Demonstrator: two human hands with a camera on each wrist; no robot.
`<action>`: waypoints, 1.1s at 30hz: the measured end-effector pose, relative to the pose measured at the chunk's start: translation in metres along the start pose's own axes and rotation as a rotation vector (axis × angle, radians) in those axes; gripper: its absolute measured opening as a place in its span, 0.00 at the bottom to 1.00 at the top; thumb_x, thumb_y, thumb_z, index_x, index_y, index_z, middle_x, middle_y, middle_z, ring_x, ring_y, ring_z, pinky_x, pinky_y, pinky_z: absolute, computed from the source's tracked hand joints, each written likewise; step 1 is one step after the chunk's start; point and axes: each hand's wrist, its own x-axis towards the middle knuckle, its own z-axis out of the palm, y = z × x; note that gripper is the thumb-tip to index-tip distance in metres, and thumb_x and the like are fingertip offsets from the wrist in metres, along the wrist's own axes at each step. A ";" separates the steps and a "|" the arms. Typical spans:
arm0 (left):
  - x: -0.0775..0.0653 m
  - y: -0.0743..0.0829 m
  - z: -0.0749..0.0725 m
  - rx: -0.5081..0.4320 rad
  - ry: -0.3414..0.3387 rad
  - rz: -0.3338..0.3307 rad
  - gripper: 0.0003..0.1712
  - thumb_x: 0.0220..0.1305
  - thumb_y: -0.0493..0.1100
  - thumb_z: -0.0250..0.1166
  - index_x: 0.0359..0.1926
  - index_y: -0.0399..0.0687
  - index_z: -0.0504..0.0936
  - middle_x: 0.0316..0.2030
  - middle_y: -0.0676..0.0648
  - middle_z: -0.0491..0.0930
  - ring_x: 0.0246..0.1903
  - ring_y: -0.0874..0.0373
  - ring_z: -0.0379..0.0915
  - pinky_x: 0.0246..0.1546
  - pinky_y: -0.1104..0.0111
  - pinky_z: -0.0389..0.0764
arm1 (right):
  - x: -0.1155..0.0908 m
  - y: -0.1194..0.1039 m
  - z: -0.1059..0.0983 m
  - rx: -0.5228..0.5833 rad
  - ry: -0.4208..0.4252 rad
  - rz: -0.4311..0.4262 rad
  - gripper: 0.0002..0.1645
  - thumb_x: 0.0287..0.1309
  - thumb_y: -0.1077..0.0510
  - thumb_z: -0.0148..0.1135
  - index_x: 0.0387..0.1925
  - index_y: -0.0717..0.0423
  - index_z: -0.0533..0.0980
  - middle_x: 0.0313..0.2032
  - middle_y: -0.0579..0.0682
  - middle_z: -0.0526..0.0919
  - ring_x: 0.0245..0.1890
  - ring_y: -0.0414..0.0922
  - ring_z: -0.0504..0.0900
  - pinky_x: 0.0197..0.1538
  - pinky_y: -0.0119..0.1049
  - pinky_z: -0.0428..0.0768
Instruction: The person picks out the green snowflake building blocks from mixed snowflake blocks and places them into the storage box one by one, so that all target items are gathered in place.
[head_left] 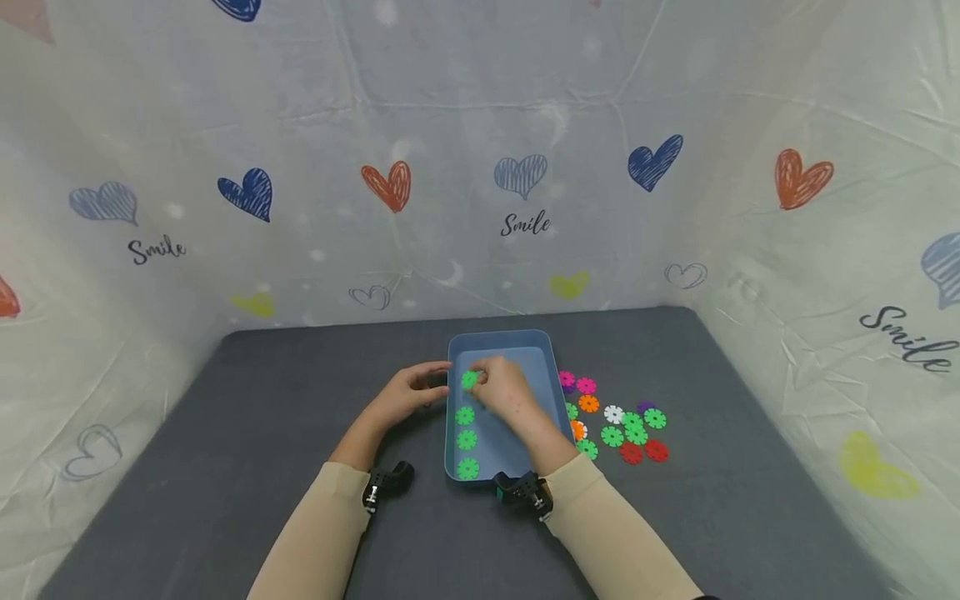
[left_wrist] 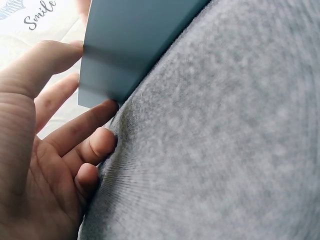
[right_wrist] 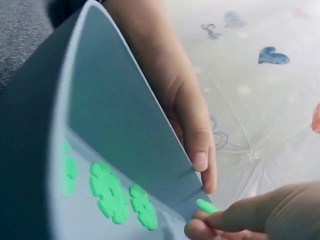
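A blue rectangular tray [head_left: 498,337] lies on the dark cloth. My right hand [head_left: 504,386] is over its far left part and pinches a green notched plastic disc [head_left: 469,380] between thumb and fingertips. In the right wrist view, only the edge of this disc [right_wrist: 207,205] shows past the fingers. Below it, a column of three more green discs [head_left: 467,439] lies along the tray's left side. My left hand [head_left: 405,392] touches the outside of the left wall, its fingers loosely bent. In the left wrist view, thumb and fingertips [left_wrist: 75,47] meet the wall's edge.
Right of the tray, several loose notched discs [head_left: 633,429] in green, red, orange, pink, white and purple lie on the grey cloth [head_left: 720,500], some overlapping. A white sheet [head_left: 450,250] with printed hearts hangs behind and at both sides.
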 end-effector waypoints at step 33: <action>0.001 -0.002 0.000 0.001 0.010 -0.004 0.30 0.68 0.47 0.71 0.69 0.46 0.77 0.61 0.39 0.78 0.31 0.52 0.75 0.37 0.59 0.78 | -0.014 0.011 -0.075 -0.072 -0.208 -0.056 0.23 0.72 0.54 0.64 0.65 0.52 0.78 0.50 0.50 0.83 0.47 0.47 0.82 0.46 0.44 0.80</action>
